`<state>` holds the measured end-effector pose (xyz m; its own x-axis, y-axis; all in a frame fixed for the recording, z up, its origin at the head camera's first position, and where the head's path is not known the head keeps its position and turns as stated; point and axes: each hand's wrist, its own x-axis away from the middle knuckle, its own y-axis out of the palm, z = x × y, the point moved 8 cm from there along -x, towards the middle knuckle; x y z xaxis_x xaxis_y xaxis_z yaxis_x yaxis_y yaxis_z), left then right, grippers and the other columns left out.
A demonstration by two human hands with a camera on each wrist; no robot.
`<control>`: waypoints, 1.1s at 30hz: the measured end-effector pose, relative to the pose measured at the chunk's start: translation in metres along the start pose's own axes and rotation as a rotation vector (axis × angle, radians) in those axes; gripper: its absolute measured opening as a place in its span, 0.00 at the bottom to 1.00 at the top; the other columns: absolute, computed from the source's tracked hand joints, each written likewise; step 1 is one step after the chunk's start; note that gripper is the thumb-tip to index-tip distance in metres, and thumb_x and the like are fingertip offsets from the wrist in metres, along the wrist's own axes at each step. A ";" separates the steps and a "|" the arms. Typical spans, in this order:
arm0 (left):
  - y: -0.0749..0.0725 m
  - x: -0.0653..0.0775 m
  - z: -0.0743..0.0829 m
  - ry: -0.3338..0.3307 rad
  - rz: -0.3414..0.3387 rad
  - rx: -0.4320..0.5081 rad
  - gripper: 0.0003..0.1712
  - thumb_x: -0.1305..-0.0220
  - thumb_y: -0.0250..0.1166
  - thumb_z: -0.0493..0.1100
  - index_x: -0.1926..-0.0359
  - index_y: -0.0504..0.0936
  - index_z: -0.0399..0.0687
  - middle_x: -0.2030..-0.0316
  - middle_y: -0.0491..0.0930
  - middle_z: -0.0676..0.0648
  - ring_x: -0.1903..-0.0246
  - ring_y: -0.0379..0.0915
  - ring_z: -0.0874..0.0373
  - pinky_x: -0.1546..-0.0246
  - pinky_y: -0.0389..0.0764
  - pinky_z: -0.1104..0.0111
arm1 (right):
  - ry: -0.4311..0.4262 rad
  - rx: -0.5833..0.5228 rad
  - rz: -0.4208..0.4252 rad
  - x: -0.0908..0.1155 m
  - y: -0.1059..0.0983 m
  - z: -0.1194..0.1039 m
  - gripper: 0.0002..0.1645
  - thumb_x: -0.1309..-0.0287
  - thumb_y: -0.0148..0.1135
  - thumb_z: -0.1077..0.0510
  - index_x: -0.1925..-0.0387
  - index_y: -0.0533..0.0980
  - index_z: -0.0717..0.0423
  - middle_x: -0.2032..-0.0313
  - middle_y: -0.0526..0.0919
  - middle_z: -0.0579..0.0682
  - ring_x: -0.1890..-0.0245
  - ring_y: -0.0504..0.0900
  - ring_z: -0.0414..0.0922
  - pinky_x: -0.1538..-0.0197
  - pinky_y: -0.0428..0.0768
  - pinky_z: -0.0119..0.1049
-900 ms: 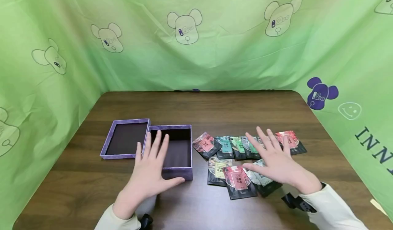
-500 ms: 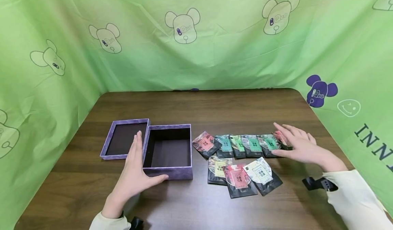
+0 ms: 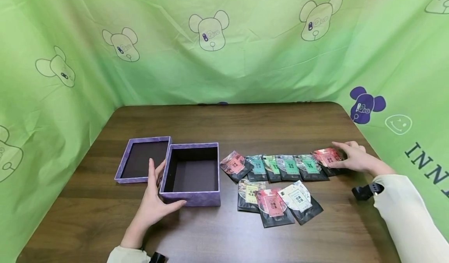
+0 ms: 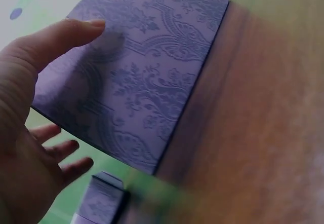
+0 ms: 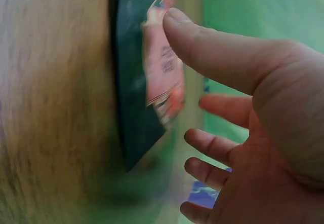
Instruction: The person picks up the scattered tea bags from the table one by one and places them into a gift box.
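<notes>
Right of center on the wooden desk [image 3: 224, 126]: nine packets [image 3: 288, 168], six in the back row, three in front. At that back row's right end, the red packet [image 3: 325, 156], partly covered by one right hand [image 3: 359, 160], grip wide, thumb well apart from fingers; cannot tell whether touching. Lower, right of center: one yellow packet [image 3: 247, 193], one pink packet [image 3: 273, 207] overlapping it, one white packet [image 3: 300, 202] beside the pink. Left of center: one open purple box [image 3: 207, 199], one shallow lid [image 3: 135, 141] close beside. At the box's near left corner, one left hand [image 3: 153, 204], grip also wide, fingers blocking part of the lid. Across the upper frame: one green curtain [image 3: 168, 76], six outlined animal heads [image 3: 213, 35], one solid purple head [image 3: 365, 105].
</notes>
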<state>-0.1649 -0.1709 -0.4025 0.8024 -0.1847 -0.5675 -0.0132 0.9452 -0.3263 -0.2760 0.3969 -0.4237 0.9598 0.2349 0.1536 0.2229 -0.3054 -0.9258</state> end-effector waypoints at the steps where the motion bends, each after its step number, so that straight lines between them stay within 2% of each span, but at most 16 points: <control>1: 0.000 0.000 -0.001 0.007 0.005 0.028 0.84 0.71 0.80 0.22 0.23 0.29 0.42 0.31 0.56 0.25 0.31 0.57 0.61 0.35 0.57 0.78 | 0.005 0.007 0.001 -0.001 0.000 0.003 0.53 0.50 0.74 0.49 0.37 0.59 0.81 0.46 0.62 0.84 0.48 0.58 0.74 0.49 0.57 0.66; 5: -0.001 0.001 -0.006 0.022 0.018 0.100 0.83 0.72 0.78 0.18 0.23 0.30 0.41 0.32 0.54 0.22 0.32 0.57 0.63 0.35 0.59 0.77 | 0.028 -0.003 0.011 -0.003 0.003 0.012 0.53 0.53 0.76 0.48 0.41 0.62 0.83 0.48 0.66 0.83 0.49 0.58 0.73 0.50 0.57 0.64; 12: -0.002 0.003 -0.009 0.027 0.028 0.118 0.83 0.73 0.77 0.17 0.23 0.30 0.41 0.33 0.55 0.23 0.32 0.58 0.63 0.35 0.60 0.76 | 0.045 -0.072 0.047 -0.003 0.002 0.019 0.49 0.56 0.78 0.52 0.44 0.64 0.82 0.48 0.70 0.82 0.50 0.60 0.72 0.52 0.57 0.64; 14: -0.003 0.004 -0.010 0.021 0.032 0.117 0.83 0.73 0.77 0.17 0.22 0.31 0.42 0.33 0.56 0.23 0.33 0.59 0.63 0.36 0.60 0.77 | 0.065 -0.092 0.048 -0.003 0.001 0.021 0.48 0.57 0.78 0.53 0.46 0.65 0.81 0.50 0.72 0.81 0.51 0.64 0.72 0.52 0.61 0.64; 16: -0.003 0.004 -0.010 0.019 0.032 0.117 0.83 0.73 0.77 0.17 0.22 0.31 0.41 0.33 0.56 0.23 0.33 0.59 0.63 0.36 0.60 0.77 | 0.087 -0.126 0.049 -0.002 -0.001 0.022 0.46 0.58 0.78 0.55 0.47 0.65 0.81 0.55 0.75 0.78 0.55 0.71 0.69 0.53 0.67 0.60; 19: -0.004 0.004 -0.011 0.018 0.030 0.114 0.82 0.73 0.78 0.17 0.22 0.33 0.40 0.33 0.56 0.23 0.33 0.59 0.63 0.36 0.60 0.77 | 0.114 -0.175 0.056 -0.001 -0.004 0.024 0.43 0.57 0.78 0.57 0.49 0.66 0.82 0.64 0.81 0.66 0.65 0.78 0.55 0.60 0.75 0.46; 22: -0.004 0.003 -0.011 0.015 0.024 0.107 0.82 0.73 0.78 0.17 0.22 0.34 0.40 0.33 0.56 0.23 0.33 0.59 0.63 0.36 0.60 0.77 | 0.138 -0.276 0.040 0.002 -0.007 0.025 0.38 0.54 0.75 0.63 0.50 0.66 0.83 0.68 0.82 0.56 0.70 0.76 0.43 0.67 0.76 0.36; 24: -0.004 0.003 -0.012 0.013 0.022 0.102 0.81 0.73 0.78 0.18 0.22 0.34 0.40 0.33 0.56 0.22 0.33 0.59 0.64 0.35 0.60 0.77 | 0.138 -0.316 0.033 0.004 -0.010 0.025 0.34 0.53 0.73 0.67 0.51 0.66 0.84 0.69 0.83 0.54 0.71 0.76 0.39 0.70 0.77 0.34; 29: -0.004 0.004 -0.011 0.008 0.018 0.097 0.81 0.72 0.78 0.18 0.22 0.35 0.39 0.33 0.56 0.22 0.33 0.58 0.64 0.36 0.60 0.77 | 0.137 -0.379 0.003 0.011 -0.017 0.026 0.27 0.49 0.60 0.74 0.48 0.64 0.86 0.69 0.85 0.55 0.74 0.78 0.38 0.71 0.82 0.37; 33: -0.004 0.004 -0.010 0.003 0.014 0.090 0.80 0.72 0.78 0.18 0.22 0.35 0.39 0.33 0.56 0.22 0.34 0.58 0.64 0.36 0.60 0.78 | 0.162 -0.482 -0.046 0.016 -0.020 0.028 0.29 0.48 0.51 0.76 0.44 0.59 0.86 0.68 0.85 0.54 0.74 0.80 0.41 0.72 0.84 0.41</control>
<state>-0.1682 -0.1778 -0.4112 0.8009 -0.1720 -0.5736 0.0297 0.9681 -0.2488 -0.2695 0.4323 -0.4123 0.9528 0.1240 0.2773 0.2823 -0.6983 -0.6578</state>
